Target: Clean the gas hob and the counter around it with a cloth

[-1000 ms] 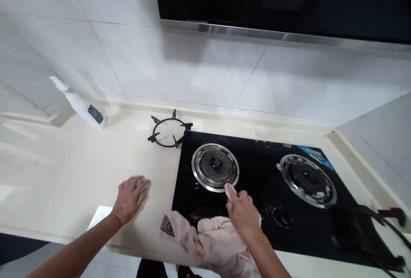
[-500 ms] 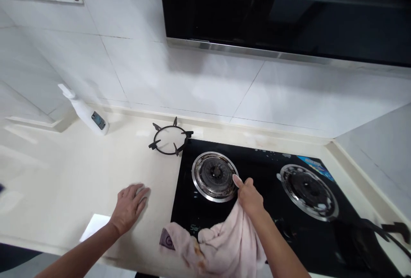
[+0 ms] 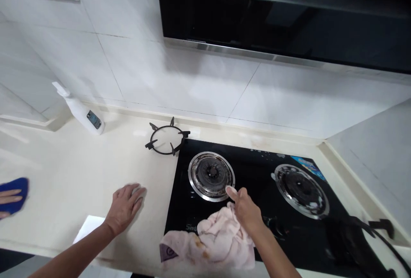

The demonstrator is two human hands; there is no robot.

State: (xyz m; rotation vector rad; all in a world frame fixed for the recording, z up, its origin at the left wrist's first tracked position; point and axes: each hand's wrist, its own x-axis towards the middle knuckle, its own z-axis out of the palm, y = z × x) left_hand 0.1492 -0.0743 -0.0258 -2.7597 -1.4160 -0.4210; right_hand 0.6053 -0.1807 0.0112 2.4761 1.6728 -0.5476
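The right hand (image 3: 247,211), fingers curled, is gripping a pink towel (image 3: 221,237), whose bulk is lying over the front edge of the black hob (image 3: 253,177). A pinched fold is apparently meeting the left burner (image 3: 212,172) at its near rim, the fingertips partly obscuring the contact. The left hand (image 3: 124,207) is resting palm down on the worktop (image 3: 96,171), fingers loosely spread, grasping nothing visible. A pot support (image 3: 164,153) is lying at the hob's rear left corner.
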